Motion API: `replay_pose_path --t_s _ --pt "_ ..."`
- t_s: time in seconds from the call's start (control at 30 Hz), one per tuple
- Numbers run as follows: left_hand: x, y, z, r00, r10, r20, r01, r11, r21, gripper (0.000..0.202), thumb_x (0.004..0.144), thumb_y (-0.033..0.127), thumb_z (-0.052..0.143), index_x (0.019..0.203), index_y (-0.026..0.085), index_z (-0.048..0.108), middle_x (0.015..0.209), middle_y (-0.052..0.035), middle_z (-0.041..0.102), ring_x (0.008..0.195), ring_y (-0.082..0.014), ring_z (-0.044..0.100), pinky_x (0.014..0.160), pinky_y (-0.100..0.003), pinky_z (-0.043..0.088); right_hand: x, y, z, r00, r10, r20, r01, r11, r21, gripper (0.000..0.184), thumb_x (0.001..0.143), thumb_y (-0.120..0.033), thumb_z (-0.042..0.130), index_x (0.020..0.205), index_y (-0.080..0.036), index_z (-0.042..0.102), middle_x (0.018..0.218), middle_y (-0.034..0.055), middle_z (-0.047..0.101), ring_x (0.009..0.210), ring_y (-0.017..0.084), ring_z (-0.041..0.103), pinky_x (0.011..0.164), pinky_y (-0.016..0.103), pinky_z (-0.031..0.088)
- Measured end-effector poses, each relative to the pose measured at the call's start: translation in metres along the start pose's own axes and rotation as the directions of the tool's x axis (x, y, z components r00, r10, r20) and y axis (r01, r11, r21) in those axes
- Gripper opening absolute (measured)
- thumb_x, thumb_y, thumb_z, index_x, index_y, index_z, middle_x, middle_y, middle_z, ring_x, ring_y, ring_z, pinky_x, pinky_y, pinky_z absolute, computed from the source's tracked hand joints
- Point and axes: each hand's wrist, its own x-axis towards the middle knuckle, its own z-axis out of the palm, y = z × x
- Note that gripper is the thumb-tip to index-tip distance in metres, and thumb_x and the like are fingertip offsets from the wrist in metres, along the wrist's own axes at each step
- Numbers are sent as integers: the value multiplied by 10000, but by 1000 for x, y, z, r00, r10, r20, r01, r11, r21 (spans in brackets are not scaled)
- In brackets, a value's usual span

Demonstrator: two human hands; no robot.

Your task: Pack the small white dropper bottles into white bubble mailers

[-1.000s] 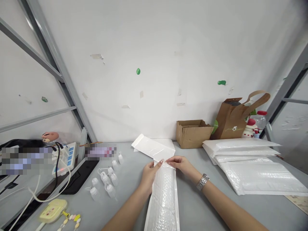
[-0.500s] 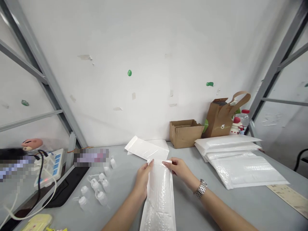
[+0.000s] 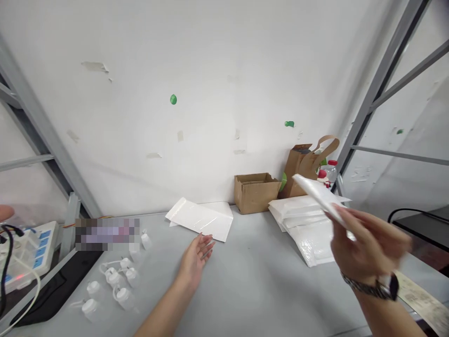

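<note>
A: Left of the cardboard box (image 3: 257,196) you have flat packets (image 3: 203,220), then small plastic bottles (image 3: 123,296); right of it, a paper bag (image 3: 292,168) and bumpy stacked envelopes (image 3: 312,243).

B: Right of the box, your right hand (image 3: 361,241) has its fingers clamped on a slim white envelope (image 3: 317,193), blocking part of the bag. Your left hand (image 3: 196,255), front-left of the box: fingers slightly apart.

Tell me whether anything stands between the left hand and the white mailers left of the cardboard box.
Nothing visible does. The left hand is open, its fingertips close to the near edge of the white mailers; contact can't be told. The small white-capped bottles stand off to its left.
</note>
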Motion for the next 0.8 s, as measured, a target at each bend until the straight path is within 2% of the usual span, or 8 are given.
replay_pose_path --t_s 0.1,0.2,0.33,0.43,0.57,0.63,0.7,0.8 --pt "2 -1 -1 1000 -15 5 15 1000 -17 176 824 254 508 775 140 634 1127 -100 605 811 -125 622 645 -198 464 4 13 23 951 -266 155 295 931 -216 316 811 -104 532 1090 -242 590 954 55 575 701 125 545 661 259 432" --pt "4 -2 -3 999 -20 26 21 999 -29 169 817 251 516 809 132 636 1083 -104 621 778 -117 624 641 -195 467 -5 26 50 852 -290 436 430 863 -267 303 841 -64 431 1061 -174 607 963 102 594 733 163 524 674 293 420" --pt "6 -3 -4 999 -31 41 33 999 -38 139 795 229 535 789 134 637 1008 -97 644 744 -116 629 629 -194 469 -22 38 71 769 -224 599 441 864 -243 335 816 -29 402 1053 -140 610 971 133 599 783 211 509 662 322 388" --pt "6 -3 -3 998 -37 45 39 999 -34 130 787 217 538 778 136 639 972 -92 650 735 -117 630 631 -195 470 -29 32 75 818 -161 552 344 907 -244 300 843 -128 443 1106 -147 587 978 134 598 769 215 517 663 336 372" --pt "5 -3 -1 998 -31 48 32 999 -39 146 789 227 531 773 133 642 927 -87 651 709 -114 625 632 -197 468 -36 -7 76 887 -167 430 214 975 -63 299 862 -180 445 1132 -159 570 960 128 598 794 209 539 708 345 394" --pt "6 -3 -1 998 -20 51 22 999 -32 164 793 237 520 763 133 643 898 -86 656 690 -112 624 628 -198 463 -41 -38 81 835 -240 495 201 971 132 285 863 -157 408 1081 -174 591 965 128 599 850 222 541 727 354 413" --pt "7 -3 -1 999 4 50 -3 1000 -19 181 796 250 511 765 132 645 871 -84 658 675 -111 623 628 -201 458 -47 -71 92 732 -329 597 173 937 305 277 854 -134 397 1037 -186 598 1022 128 592 894 228 539 754 368 427" --pt "10 -3 -3 997 67 43 -66 998 -8 196 791 276 509 779 132 641 854 -80 660 669 -112 618 635 -208 451 -55 -109 116 632 -331 701 24 912 409 258 834 -122 448 1035 -193 592 1107 125 569 988 237 520 833 387 421"
